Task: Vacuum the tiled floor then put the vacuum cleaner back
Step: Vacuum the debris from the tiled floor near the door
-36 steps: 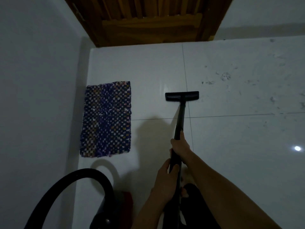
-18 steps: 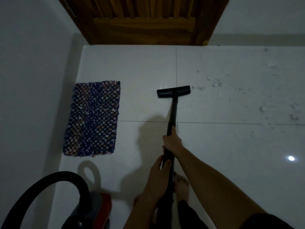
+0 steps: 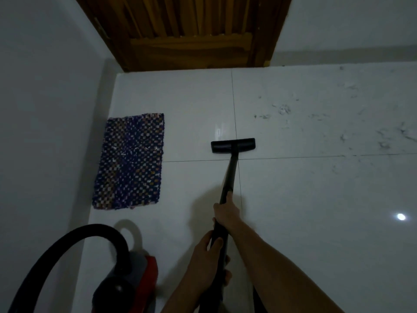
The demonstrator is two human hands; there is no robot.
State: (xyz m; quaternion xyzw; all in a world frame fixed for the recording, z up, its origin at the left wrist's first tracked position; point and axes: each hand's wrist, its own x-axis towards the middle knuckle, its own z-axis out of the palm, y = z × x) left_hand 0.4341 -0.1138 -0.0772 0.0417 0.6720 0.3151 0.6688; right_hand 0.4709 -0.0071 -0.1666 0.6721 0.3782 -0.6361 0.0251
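Note:
A black vacuum wand runs from my hands down to a flat black floor nozzle that rests on the white tiled floor, just past a tile joint. My right hand grips the wand higher up its length. My left hand grips it lower, close to my body. The red and grey vacuum cleaner body stands at the lower left, and its black hose arches up over it. Grey dust and debris lie scattered on the tiles to the right of the nozzle.
A blue checkered woven mat lies on the floor beside the left wall. A wooden door closes the far side. My bare foot shows under the wand. A light glare spot sits on the right tiles.
The nozzle has been drawn back toward me, closer to the tile joint. The view has tilted down, so more of the vacuum cleaner body shows. Both hands kept their grip.

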